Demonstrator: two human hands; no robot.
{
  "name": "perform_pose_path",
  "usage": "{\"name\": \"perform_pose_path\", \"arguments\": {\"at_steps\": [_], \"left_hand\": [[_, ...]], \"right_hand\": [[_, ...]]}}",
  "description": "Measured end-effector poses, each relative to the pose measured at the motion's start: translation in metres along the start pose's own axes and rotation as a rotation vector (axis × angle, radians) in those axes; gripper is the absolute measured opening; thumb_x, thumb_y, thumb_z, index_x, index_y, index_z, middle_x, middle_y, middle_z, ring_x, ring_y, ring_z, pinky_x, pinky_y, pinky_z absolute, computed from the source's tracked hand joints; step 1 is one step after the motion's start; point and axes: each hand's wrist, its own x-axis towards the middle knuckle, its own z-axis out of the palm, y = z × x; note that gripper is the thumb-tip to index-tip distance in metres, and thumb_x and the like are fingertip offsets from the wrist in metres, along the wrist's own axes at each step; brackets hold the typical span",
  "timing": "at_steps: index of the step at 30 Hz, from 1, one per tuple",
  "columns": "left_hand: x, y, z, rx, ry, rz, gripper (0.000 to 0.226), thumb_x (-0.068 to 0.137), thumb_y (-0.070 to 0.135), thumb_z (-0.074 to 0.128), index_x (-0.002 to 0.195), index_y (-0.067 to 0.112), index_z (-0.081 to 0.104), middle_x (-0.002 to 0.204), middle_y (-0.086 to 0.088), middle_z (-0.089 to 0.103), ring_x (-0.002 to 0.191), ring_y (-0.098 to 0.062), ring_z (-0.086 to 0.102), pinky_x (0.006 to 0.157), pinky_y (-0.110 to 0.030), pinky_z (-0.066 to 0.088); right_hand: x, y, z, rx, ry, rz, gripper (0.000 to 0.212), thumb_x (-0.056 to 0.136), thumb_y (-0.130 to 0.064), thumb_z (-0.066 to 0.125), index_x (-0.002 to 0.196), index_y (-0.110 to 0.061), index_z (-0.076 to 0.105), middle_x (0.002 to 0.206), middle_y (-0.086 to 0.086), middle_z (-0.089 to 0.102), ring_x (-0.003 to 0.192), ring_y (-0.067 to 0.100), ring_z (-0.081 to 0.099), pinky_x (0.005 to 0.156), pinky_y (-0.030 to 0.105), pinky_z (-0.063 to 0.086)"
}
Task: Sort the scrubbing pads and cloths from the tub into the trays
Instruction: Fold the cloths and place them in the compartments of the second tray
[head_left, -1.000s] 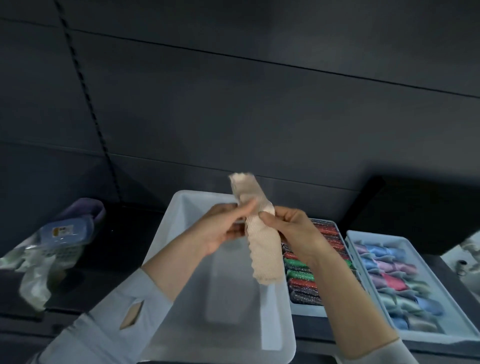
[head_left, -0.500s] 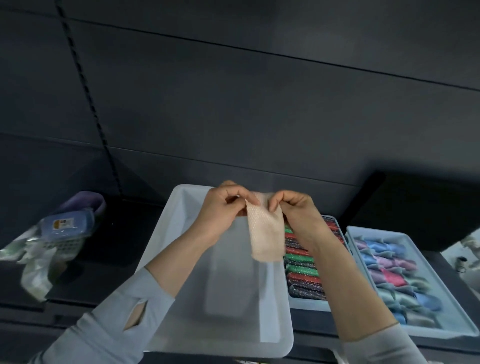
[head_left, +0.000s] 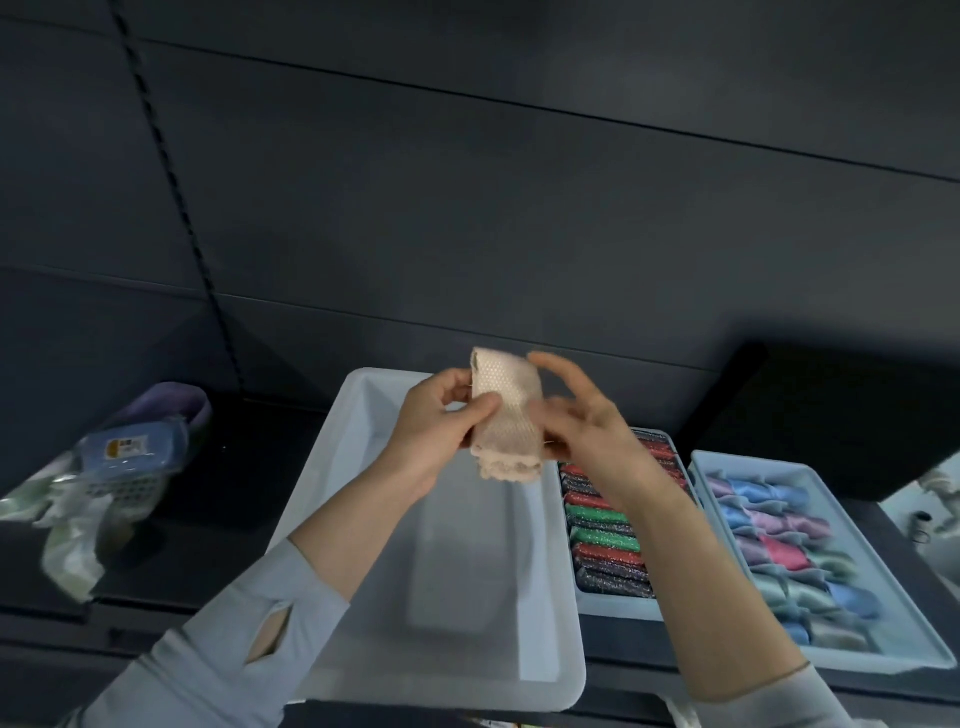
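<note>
My left hand (head_left: 439, 426) pinches a folded beige cloth (head_left: 506, 415) between thumb and fingers, holding it up over the far end of the white tub (head_left: 363, 519). My right hand (head_left: 582, 423) is open beside the cloth, fingers spread and blurred; I cannot tell whether they touch it. Right of the tub sits a tray (head_left: 615, 605) of red, green and dark pads (head_left: 602, 525), and beyond it a second tray (head_left: 883, 660) of blue, pink and grey cloths (head_left: 774, 535).
</note>
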Motion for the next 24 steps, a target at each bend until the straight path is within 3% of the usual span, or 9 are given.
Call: {"name": "perform_pose_path", "arguments": {"at_steps": [3,6,10,12,14,15,17,19,24], "left_hand": [[0.003,-0.002,-0.003,-0.006,0.066,-0.006,0.021,0.089,0.009,0.067,0.111,0.008,0.063,0.105,-0.009,0.067,0.08,-0.013,0.069,0.061,-0.023,0.056],[0.008,-0.005,-0.007,-0.081,0.106,-0.062,0.026,0.089,0.008,0.067,0.114,0.006,0.061,0.105,-0.011,0.069,0.081,-0.014,0.069,0.059,-0.021,0.054],[0.009,-0.003,-0.006,-0.162,0.113,-0.149,0.039,0.089,0.007,0.067,0.124,0.007,0.051,0.106,-0.008,0.064,0.084,-0.015,0.067,0.059,-0.019,0.054],[0.007,-0.006,-0.005,-0.069,0.115,-0.151,0.038,0.093,0.019,0.064,0.128,0.018,0.049,0.12,-0.006,0.057,0.1,-0.016,0.064,0.077,-0.024,0.057],[0.002,-0.005,-0.006,0.095,0.048,-0.121,0.021,0.099,0.042,0.048,0.113,0.031,0.059,0.125,0.006,0.059,0.114,-0.01,0.057,0.103,-0.033,0.046],[-0.002,-0.002,-0.006,0.131,-0.02,-0.13,0.032,0.099,0.052,0.037,0.106,0.036,0.064,0.12,0.013,0.064,0.116,-0.004,0.055,0.108,-0.032,0.039],[-0.008,0.002,-0.005,0.119,-0.145,-0.15,0.052,0.098,0.059,0.026,0.102,0.033,0.07,0.11,0.017,0.07,0.11,0.004,0.058,0.104,-0.024,0.036],[-0.011,0.001,-0.002,0.114,-0.202,-0.064,0.041,0.099,0.048,0.04,0.107,0.021,0.07,0.108,0.006,0.073,0.105,-0.003,0.065,0.096,-0.021,0.044],[-0.007,-0.006,0.0,0.05,-0.05,0.006,0.02,0.088,0.009,0.069,0.107,0.008,0.067,0.103,-0.006,0.072,0.084,-0.011,0.071,0.072,-0.025,0.059]], "right_hand": [[-0.002,0.008,0.001,-0.094,0.012,-0.072,0.039,0.092,0.006,0.056,0.119,-0.021,0.063,0.089,0.022,0.066,0.079,0.026,0.061,0.074,0.043,0.054],[-0.006,0.007,0.004,-0.101,-0.059,-0.138,0.044,0.084,0.024,0.044,0.11,-0.004,0.065,0.108,0.017,0.067,0.093,0.021,0.065,0.084,0.034,0.054],[-0.005,0.008,0.01,-0.27,-0.041,-0.3,0.041,0.074,0.014,0.073,0.101,-0.017,0.071,0.105,0.008,0.066,0.092,0.012,0.065,0.087,0.028,0.053],[0.003,0.013,0.01,-0.367,0.138,-0.348,0.039,0.074,0.005,0.078,0.088,-0.032,0.073,0.091,0.0,0.06,0.081,0.007,0.059,0.078,0.026,0.049],[0.008,0.013,0.009,-0.362,0.297,-0.316,0.035,0.075,-0.009,0.081,0.073,-0.042,0.072,0.086,-0.003,0.051,0.076,0.003,0.051,0.071,0.023,0.043],[0.01,0.014,0.008,-0.354,0.335,-0.28,0.029,0.076,-0.014,0.081,0.071,-0.041,0.073,0.087,-0.002,0.051,0.077,0.003,0.051,0.07,0.025,0.043],[0.011,0.014,0.006,-0.32,0.328,-0.196,0.009,0.08,-0.02,0.078,0.076,-0.027,0.075,0.087,0.006,0.062,0.077,0.009,0.057,0.07,0.035,0.047],[0.01,0.014,0.006,-0.276,0.292,-0.175,0.008,0.085,-0.02,0.074,0.082,-0.013,0.074,0.083,0.016,0.069,0.071,0.017,0.059,0.065,0.038,0.046],[0.005,0.01,0.004,-0.178,0.162,-0.11,0.01,0.091,-0.016,0.067,0.097,-0.01,0.071,0.087,0.022,0.07,0.071,0.02,0.063,0.061,0.033,0.05]]}}
